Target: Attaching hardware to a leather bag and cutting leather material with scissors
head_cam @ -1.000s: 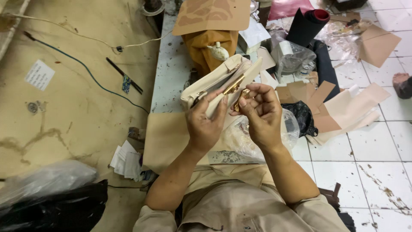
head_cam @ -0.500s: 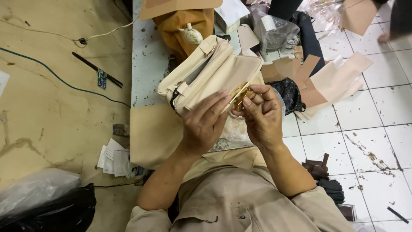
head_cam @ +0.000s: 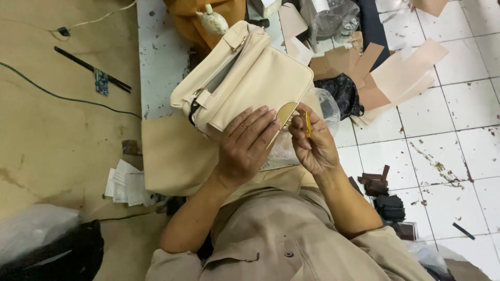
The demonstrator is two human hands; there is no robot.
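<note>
A cream handbag [head_cam: 245,83] is held up in front of me, flap side toward me. My left hand [head_cam: 245,145] presses flat against the flap, fingertips next to a gold metal plate [head_cam: 286,113] on the flap's edge. My right hand [head_cam: 312,143] sits just right of that plate and pinches a small gold metal piece [head_cam: 307,124] between thumb and fingers, a little apart from the bag.
Under the bag lies a clear plastic bag [head_cam: 328,112] and a tan sheet [head_cam: 174,156]. Cardboard and leather offcuts [head_cam: 396,78] and a black bag [head_cam: 344,93] lie on the white tiled floor at right. A black cable [head_cam: 57,96] crosses the brown floor at left.
The view has dropped and the bag now shows its flap more fully. My right hand has pulled the small gold piece slightly away from the plate.
</note>
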